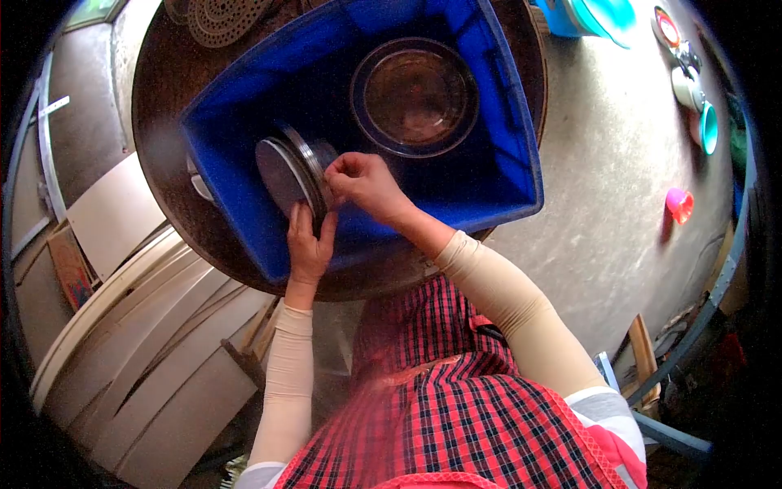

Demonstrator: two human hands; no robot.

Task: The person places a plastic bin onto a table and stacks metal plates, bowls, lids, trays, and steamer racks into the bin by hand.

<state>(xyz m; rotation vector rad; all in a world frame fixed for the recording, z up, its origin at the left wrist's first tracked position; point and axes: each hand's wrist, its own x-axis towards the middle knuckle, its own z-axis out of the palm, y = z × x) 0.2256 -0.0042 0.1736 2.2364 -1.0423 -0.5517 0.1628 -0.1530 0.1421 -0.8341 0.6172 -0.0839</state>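
A deep blue plastic crate stands below me. Over its left part a round, grey-faced lidded piece with pale and shiny rims is tilted on edge; I cannot tell whether it is one container or stacked discs. My left hand grips it from below, thumb and fingers on either side of the rim. At its right side, my right hand is closed in a pinch by the rim; what the fingertips hold is hidden. A clear round bowl lies inside the crate at the back right.
Under the crate is a dark round table. A perforated disc lies at its back left. Curved pale panels lean at the left. On the floor at right are a pink cup, a turquoise basin and several containers.
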